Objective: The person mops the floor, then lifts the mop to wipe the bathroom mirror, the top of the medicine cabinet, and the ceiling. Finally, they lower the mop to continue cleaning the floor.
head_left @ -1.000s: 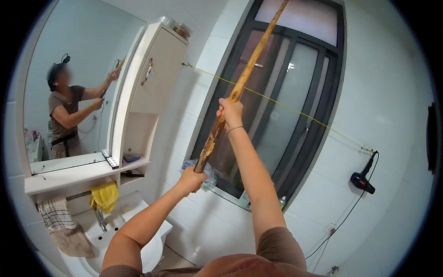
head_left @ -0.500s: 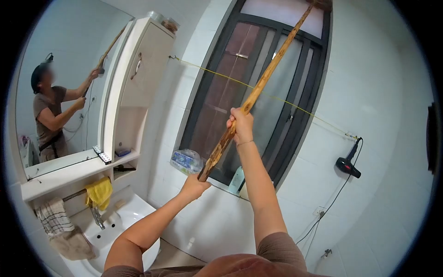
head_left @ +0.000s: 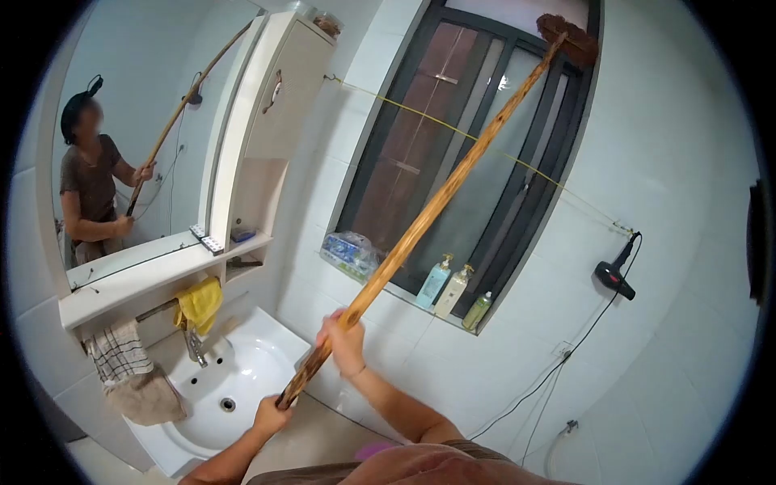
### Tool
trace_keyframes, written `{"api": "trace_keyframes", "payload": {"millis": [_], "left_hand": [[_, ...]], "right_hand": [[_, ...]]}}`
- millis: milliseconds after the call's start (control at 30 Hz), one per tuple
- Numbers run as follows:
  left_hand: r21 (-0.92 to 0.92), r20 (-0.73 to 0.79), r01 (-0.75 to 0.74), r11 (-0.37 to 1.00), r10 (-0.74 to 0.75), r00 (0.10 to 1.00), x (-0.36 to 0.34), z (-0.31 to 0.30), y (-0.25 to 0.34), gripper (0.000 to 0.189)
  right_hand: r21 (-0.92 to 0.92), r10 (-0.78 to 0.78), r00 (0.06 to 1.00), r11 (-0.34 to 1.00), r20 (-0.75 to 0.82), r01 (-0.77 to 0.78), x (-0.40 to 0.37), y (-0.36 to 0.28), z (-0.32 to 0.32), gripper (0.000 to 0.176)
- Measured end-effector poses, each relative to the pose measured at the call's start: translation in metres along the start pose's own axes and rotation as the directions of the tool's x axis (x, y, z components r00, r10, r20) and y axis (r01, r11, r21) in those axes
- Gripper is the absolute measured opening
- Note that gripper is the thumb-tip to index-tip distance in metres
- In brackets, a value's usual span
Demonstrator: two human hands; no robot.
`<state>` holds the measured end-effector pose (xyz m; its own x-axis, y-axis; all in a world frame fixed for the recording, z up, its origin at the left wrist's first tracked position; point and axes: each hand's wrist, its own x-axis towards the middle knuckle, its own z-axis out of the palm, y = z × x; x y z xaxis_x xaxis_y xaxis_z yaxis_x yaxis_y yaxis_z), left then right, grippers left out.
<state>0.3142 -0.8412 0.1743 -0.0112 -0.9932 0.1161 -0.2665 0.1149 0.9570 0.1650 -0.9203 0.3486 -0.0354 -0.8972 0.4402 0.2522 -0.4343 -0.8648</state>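
Note:
A long wooden-handled broom [head_left: 436, 206] slants across the view from lower left to upper right. Its brown, bristly head [head_left: 566, 39] is at the top right corner of the window [head_left: 453, 89], overlapping the dark frame. My left hand [head_left: 272, 415] is wrapped round the dark butt end of the handle, beside the washbasin. Higher on the handle, just above its dark, rough stretch, my right hand [head_left: 346, 343] is closed round the wood. The mirror [head_left: 153, 73] reflects the same two-handed hold.
A yellow cord [head_left: 444, 124] runs across the window, behind the handle. Pump bottles [head_left: 436, 280] and a plastic-wrapped pack [head_left: 352, 252] line the sill. A hair dryer [head_left: 614, 279] hangs on the right wall. The white washbasin [head_left: 279, 339] and tall cabinet [head_left: 295, 89] are on the left.
Both hands have come down and to the left with the broom. Its head has dropped into view at the window's upper corner, and the bottles on the sill are now uncovered.

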Motion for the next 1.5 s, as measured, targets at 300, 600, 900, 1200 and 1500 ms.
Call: {"api": "trace_keyframes", "payload": {"millis": [300,600,900,1200,1500], "left_hand": [[-0.074,-0.043,0.06,0.995,-0.063,0.997,-0.044,0.018,-0.008,0.02],[-0.088,-0.023,-0.112,0.99,0.11,0.994,0.074,0.047,0.138,0.028],[-0.259,-0.015,-0.143,0.955,0.144,0.989,0.159,0.041,0.231,0.028],[-0.151,0.002,0.08,0.985,-0.081,0.997,0.05,0.025,0.014,0.027],[-0.134,-0.053,0.137,0.981,-0.145,0.988,-0.042,-0.035,-0.013,0.026]], "right_hand": [[0.045,0.102,0.994,0.994,0.049,-0.104,-0.034,-0.017,0.005,0.016],[0.062,-0.147,0.981,0.988,0.123,0.14,0.128,-0.113,-0.027,0.015],[0.007,-0.227,0.957,0.973,0.179,0.23,0.236,-0.18,-0.018,0.012],[0.019,-0.018,0.989,1.0,0.149,0.015,0.072,-0.01,0.005,0.019],[-0.046,0.088,0.995,0.995,0.049,-0.086,-0.011,0.009,0.07,0.022]]}}
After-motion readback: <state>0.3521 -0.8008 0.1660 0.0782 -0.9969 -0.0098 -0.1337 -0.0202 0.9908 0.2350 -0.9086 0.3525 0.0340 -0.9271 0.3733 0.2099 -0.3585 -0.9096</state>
